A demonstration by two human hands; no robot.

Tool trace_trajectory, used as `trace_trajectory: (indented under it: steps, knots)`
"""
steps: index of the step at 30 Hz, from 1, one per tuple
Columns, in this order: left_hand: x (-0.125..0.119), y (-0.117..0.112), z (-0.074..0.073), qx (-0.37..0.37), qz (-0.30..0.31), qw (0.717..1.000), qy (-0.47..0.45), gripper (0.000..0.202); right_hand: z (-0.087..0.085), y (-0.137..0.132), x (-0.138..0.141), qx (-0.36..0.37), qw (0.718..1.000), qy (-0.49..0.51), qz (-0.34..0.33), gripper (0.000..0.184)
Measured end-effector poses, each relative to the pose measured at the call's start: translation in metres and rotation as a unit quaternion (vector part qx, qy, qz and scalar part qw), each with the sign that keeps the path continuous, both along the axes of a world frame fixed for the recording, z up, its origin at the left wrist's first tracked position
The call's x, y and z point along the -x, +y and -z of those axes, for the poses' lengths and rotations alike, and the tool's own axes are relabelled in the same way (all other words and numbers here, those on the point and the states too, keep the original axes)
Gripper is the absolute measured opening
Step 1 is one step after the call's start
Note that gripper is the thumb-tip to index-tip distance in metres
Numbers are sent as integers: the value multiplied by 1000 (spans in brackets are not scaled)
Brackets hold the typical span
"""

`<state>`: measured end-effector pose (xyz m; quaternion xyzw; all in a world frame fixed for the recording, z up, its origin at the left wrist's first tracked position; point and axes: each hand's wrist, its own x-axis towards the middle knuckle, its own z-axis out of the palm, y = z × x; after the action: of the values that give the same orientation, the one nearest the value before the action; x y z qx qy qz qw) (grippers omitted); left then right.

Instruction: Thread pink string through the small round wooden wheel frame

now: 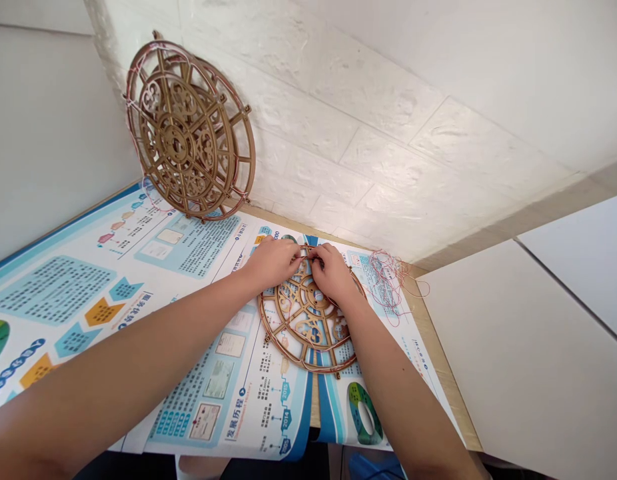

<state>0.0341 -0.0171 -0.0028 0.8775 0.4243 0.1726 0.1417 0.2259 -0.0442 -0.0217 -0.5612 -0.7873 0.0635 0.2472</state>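
Observation:
A gold openwork wheel frame (308,309) lies flat on the printed sheets, with thin reddish wire running along its outer ring. At the wheel's far edge my left hand (274,261) is closed in a pinch, its fingertips on the rim and wire. My right hand (330,269) pinches the same stretch of rim just to the right, covering part of the wheel. The two sets of fingertips almost meet. Whether they grip the wire, the rim or both is too small to make out. To the right, a loose tangle of thin red wire (388,277) rests on the sheet.
Several similar gold wheels (181,143) stand stacked, leaning against the white brick-patterned wall (308,127) at the back left. Printed posters (53,287) cover the wooden table. A white panel (518,340) borders the right side. Something blue (373,467) is below the front edge.

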Motion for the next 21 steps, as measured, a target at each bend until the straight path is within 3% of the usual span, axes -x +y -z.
trace_trajectory:
  steps: [21]
  knots:
    - [1,1,-1,3,-4,1000,-7,25,-2,-1,2,5,1000,-9,0,20]
